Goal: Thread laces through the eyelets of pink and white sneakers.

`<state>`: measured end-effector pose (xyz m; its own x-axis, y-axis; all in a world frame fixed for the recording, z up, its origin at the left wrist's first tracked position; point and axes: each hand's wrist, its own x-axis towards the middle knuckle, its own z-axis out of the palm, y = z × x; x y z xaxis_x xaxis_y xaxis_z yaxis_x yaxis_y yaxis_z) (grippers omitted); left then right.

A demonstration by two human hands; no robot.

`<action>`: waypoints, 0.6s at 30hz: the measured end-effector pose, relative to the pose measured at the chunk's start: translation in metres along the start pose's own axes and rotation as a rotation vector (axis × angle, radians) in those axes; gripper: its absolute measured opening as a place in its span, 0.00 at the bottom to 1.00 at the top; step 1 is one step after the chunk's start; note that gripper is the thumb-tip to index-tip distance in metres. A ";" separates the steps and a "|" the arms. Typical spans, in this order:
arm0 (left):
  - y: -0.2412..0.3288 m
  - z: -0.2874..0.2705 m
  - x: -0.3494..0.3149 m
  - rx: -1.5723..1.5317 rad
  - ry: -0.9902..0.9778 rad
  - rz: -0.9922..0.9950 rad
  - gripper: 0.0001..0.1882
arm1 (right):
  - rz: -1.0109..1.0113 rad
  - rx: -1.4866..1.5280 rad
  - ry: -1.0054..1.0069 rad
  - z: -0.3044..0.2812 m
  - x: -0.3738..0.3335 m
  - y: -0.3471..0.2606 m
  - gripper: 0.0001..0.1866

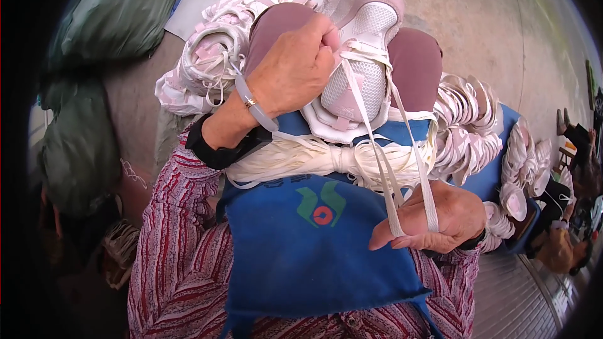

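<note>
A white mesh and dusty-pink shoe upper (367, 22) lies between my knees, its toe pointing away from me. A flat cream shoelace (358, 91) is threaded across it, and two long strands run down toward my right. My left hand (298, 63) is closed at the upper's left edge, where the lace meets its fingers; the fingertips are turned out of sight. My right hand (443, 216) is closed round the lace strands, which loop over its fingers above my lap. A tied bundle of cream laces (339, 158) lies across my lap, just above the blue apron (377, 270).
Pink and white shoe uppers (210, 56) are heaped by my left knee. Stacked uppers (465, 125) stand at my right, with more on a blue surface (502, 129) beyond. Dark green sacks (116, 9) sit at the far left. Other people (565, 238) are at the right edge.
</note>
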<state>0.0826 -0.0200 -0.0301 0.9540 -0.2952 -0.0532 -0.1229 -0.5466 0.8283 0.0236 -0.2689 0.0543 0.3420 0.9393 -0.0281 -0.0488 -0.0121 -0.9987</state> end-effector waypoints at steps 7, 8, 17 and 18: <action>0.038 -0.030 -0.028 -0.742 -0.627 -0.538 0.17 | 0.099 -0.326 0.003 0.028 0.037 0.015 0.11; 0.039 -0.016 -0.036 -0.863 -0.520 -0.517 0.22 | 0.022 -0.338 0.038 0.034 0.049 0.018 0.09; 0.024 -0.003 -0.042 -0.739 -0.417 -0.498 0.16 | 0.333 -0.538 0.489 0.004 0.035 0.007 0.11; 0.024 -0.002 -0.044 -0.518 -0.158 -0.245 0.15 | 0.335 -0.544 0.877 0.003 0.038 0.017 0.08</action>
<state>0.0376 -0.0191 -0.0066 0.8807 -0.3432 -0.3265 0.2830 -0.1718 0.9436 0.0331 -0.2325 0.0367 0.9509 0.2904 -0.1069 0.0843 -0.5757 -0.8133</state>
